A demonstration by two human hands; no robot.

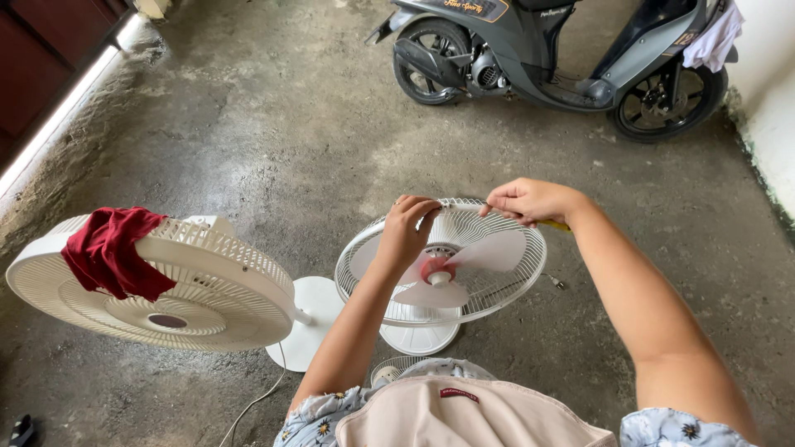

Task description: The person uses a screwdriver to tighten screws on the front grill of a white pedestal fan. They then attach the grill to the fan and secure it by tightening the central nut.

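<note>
A white floor fan stands on the concrete floor below me, its rear wire guard (pixel 505 285) facing up with translucent blades (pixel 489 252) and a red hub (pixel 436 269) showing. My left hand (pixel 408 228) pinches the guard's far rim from above. My right hand (pixel 530 200) grips a yellow-handled tool (pixel 556 224) at the rim's upper right edge; the tool's tip is hidden by the hand. The fan's round white base (pixel 418 338) sits under the guard.
A detached white front fan grille (pixel 207 281) with a red cloth (pixel 112 248) draped on it lies at left, next to a round white base (pixel 310 319) and a white cord (pixel 252 401). A grey scooter (pixel 546 58) is parked at the back.
</note>
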